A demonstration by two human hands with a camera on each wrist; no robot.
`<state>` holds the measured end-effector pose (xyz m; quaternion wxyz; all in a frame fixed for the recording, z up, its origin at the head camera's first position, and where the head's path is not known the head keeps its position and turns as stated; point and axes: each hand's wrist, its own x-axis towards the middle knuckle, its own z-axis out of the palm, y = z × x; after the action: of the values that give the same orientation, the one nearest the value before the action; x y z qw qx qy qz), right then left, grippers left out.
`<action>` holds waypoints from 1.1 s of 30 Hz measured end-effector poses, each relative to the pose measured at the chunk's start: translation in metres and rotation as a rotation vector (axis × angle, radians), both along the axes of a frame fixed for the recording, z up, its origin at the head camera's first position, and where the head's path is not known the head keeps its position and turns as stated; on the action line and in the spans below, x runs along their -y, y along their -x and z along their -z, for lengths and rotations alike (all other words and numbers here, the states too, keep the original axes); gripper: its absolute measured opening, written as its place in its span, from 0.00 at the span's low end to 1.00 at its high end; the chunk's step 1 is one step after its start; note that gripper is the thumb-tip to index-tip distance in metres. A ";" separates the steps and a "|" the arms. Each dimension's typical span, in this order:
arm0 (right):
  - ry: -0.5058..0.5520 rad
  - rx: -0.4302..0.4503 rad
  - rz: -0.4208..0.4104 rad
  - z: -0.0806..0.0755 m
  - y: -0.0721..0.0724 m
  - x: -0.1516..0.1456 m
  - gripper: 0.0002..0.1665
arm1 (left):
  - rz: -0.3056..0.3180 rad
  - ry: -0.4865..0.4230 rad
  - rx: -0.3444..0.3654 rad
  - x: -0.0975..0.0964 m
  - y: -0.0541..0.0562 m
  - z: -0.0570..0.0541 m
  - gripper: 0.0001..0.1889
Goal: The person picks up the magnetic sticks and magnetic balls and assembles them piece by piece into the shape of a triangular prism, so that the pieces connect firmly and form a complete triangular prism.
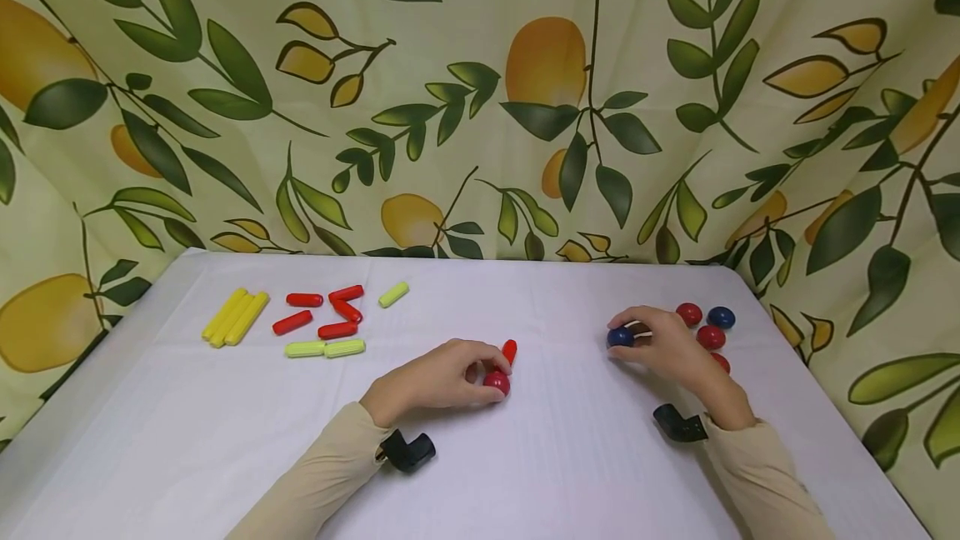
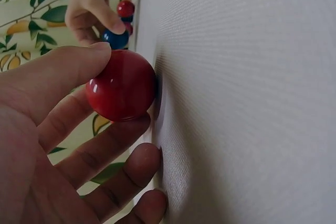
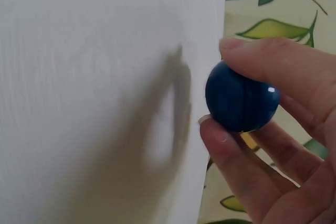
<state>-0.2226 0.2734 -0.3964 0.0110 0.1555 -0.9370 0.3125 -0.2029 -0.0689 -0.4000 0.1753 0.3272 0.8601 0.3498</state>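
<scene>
Near the middle of the table my left hand (image 1: 450,375) pinches a glossy red ball (image 1: 497,383) between thumb and fingers, low at the white cloth. Just behind that ball lies a short red stick (image 1: 510,351), partly covered by the hand. Farther right, my right hand (image 1: 667,344) holds a dark blue ball (image 1: 619,337) between thumb and fingertips. In the right wrist view the blue ball (image 3: 242,97) appears apart from the cloth, with the hand's shadow beside it. The left wrist view shows the red ball (image 2: 122,86) close to the cloth.
Beyond my right hand sit several red balls (image 1: 711,337) and a second blue ball (image 1: 722,317). At the left lie yellow sticks (image 1: 236,317), several short red sticks (image 1: 292,322) and light green sticks (image 1: 345,348). A patterned curtain (image 1: 480,107) hangs behind the table (image 1: 570,457).
</scene>
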 end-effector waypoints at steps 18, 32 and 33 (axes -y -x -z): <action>0.051 -0.012 -0.123 -0.001 -0.007 0.023 0.17 | 0.029 -0.018 0.032 0.001 0.000 -0.002 0.13; 0.150 0.114 -0.188 0.001 -0.011 0.039 0.22 | 0.038 -0.031 0.071 0.002 0.000 -0.003 0.14; 0.152 0.115 -0.192 0.002 -0.012 0.040 0.22 | 0.039 -0.030 0.071 0.002 0.001 -0.003 0.14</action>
<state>-0.2109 0.2334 -0.3984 -0.0608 0.2248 -0.8905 0.3908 -0.2035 -0.0710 -0.3970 0.2074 0.3341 0.8415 0.3704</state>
